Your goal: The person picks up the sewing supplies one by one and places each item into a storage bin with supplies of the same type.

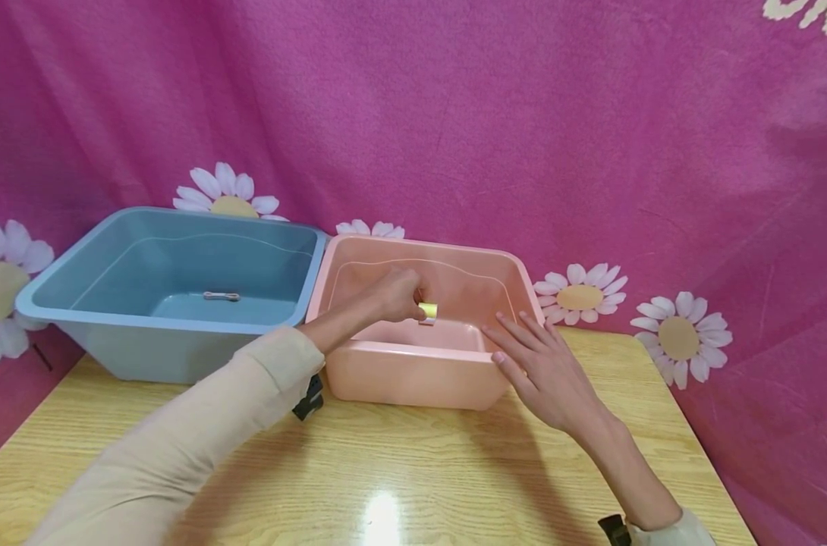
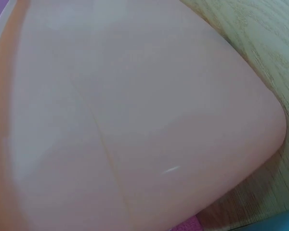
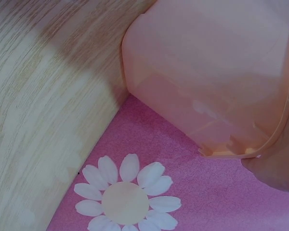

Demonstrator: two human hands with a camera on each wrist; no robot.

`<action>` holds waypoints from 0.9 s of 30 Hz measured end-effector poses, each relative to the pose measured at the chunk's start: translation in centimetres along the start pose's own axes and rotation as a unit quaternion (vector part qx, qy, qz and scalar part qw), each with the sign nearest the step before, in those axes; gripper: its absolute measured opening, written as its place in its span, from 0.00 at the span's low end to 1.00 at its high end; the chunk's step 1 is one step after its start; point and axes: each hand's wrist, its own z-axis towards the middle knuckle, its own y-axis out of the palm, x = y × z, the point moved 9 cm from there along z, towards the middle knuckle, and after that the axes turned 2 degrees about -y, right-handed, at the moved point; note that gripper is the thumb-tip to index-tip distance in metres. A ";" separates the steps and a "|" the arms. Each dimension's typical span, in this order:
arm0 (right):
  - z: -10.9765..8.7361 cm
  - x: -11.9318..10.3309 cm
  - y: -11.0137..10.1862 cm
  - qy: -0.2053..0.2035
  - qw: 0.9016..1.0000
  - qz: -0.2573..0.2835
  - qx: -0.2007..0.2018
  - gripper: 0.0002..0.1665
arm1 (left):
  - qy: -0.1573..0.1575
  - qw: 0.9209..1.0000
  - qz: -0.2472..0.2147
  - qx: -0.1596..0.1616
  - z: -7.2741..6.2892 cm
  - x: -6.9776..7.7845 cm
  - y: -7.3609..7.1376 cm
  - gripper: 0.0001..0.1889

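Observation:
My left hand [image 1: 398, 294] reaches over the front rim into the pink basin [image 1: 413, 375]. It pinches a small yellow-and-white object [image 1: 428, 310] with a rounded, roll-like shape; its exact kind is too small to tell. On the basin's right front corner rests my right hand [image 1: 548, 373], fingers straight and spread over the rim. The right wrist view catches part of that hand [image 3: 275, 166] against the rim. Only the outside of the pink basin [image 2: 149, 96] fills the left wrist view, so the left hand is hidden there.
A larger blue basin [image 1: 174, 345] stands left against the pink one. On its floor lies a small, pale pink, looped item [image 1: 221, 296]. Both basins stand on a wooden table [image 1: 400, 462]. Behind hangs a magenta cloth [image 1: 454, 121] with daisies.

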 end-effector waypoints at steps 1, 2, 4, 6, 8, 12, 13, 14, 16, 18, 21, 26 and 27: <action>0.0 0.0 0.0 -0.001 1.000 0.000 0.001 0.26 | -0.001 1.000 -0.002 -0.001 0.0 0.0 0.1 0.04; 0.0 0.0 0.0 -0.001 1.000 -0.001 0.001 0.26 | -0.005 1.000 -0.005 -0.002 0.0 -0.1 0.1 0.05; 0.0 0.0 0.0 -0.002 1.000 -0.002 0.002 0.26 | -0.007 1.000 -0.009 -0.004 0.0 -0.1 0.2 0.05; 0.0 0.0 0.0 -0.002 1.000 -0.002 0.003 0.26 | -0.009 1.000 -0.012 -0.006 0.1 -0.2 0.2 0.06; 0.0 0.1 0.0 -0.002 1.000 -0.003 0.003 0.27 | -0.009 1.000 -0.011 -0.006 0.1 -0.3 0.3 0.06; 0.0 0.1 0.0 -0.003 1.000 -0.002 0.005 0.26 | -0.007 1.000 -0.007 -0.006 0.2 -0.4 0.4 0.08; 0.0 0.1 0.0 -0.002 1.000 -0.002 0.005 0.26 | -0.006 1.000 -0.005 -0.005 0.2 -0.4 0.4 0.08; 0.0 0.1 0.0 -0.002 1.000 -0.002 0.005 0.26 | -0.007 1.000 -0.004 -0.006 0.2 -0.5 0.4 0.08; 0.0 0.1 0.0 -0.002 1.000 -0.002 0.005 0.26 | -0.009 1.000 -0.004 -0.007 0.2 -0.6 0.5 0.08; -0.1 0.1 0.0 -0.001 1.000 -0.002 0.004 0.26 | -0.012 1.000 -0.003 -0.009 0.2 -0.8 0.6 0.08; -0.1 0.1 0.0 -0.001 1.000 -0.002 0.004 0.26 | -0.017 1.000 -0.003 -0.011 0.2 -0.9 0.7 0.07; 0.0 0.0 -0.1 -0.004 1.000 -0.001 0.008 0.26 | -0.023 1.000 0.000 -0.013 0.2 -1.2 0.8 0.06; 0.0 0.0 -0.1 -0.004 1.000 -0.001 0.008 0.26 | -0.025 1.000 0.001 -0.014 0.2 -1.2 0.8 0.06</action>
